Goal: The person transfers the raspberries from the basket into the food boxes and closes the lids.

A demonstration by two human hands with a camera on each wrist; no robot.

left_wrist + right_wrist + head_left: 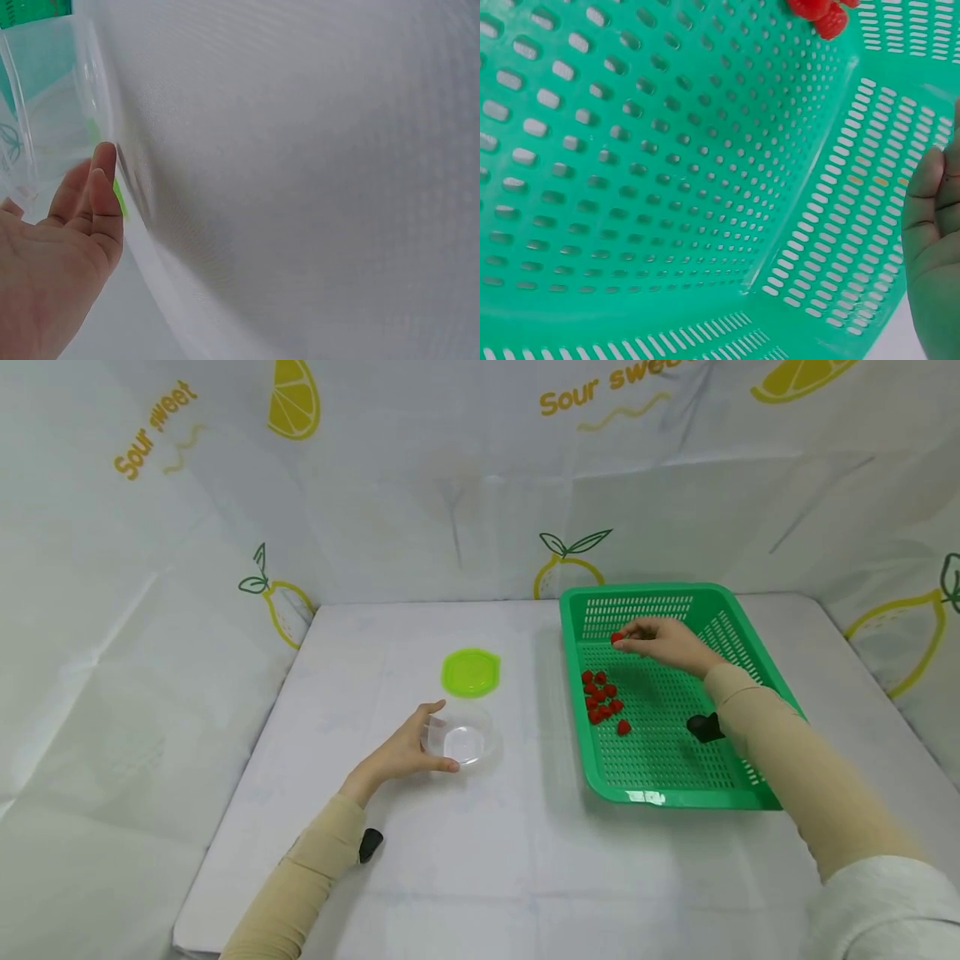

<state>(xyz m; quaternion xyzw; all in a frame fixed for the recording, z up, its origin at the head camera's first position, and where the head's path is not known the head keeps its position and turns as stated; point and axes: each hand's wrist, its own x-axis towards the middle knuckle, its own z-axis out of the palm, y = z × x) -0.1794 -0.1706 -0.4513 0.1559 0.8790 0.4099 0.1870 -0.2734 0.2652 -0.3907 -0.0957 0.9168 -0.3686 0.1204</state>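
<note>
My left hand holds a clear plastic bowl by its left side, thumb near the front and fingers at the back. The left wrist view shows the fingers curved beside the bowl's transparent wall. Over the green basket, my right hand pinches a small red raspberry between thumb and fingertips. Several more raspberries lie in a cluster along the basket's left side. In the right wrist view part of the right hand shows at the right edge; the pinched raspberry is out of sight there.
A bright green lid lies flat on the white-covered table just behind the bowl. The basket has raised, slotted walls and stands to the right. White cloth with lemon prints hangs behind the table and at its sides.
</note>
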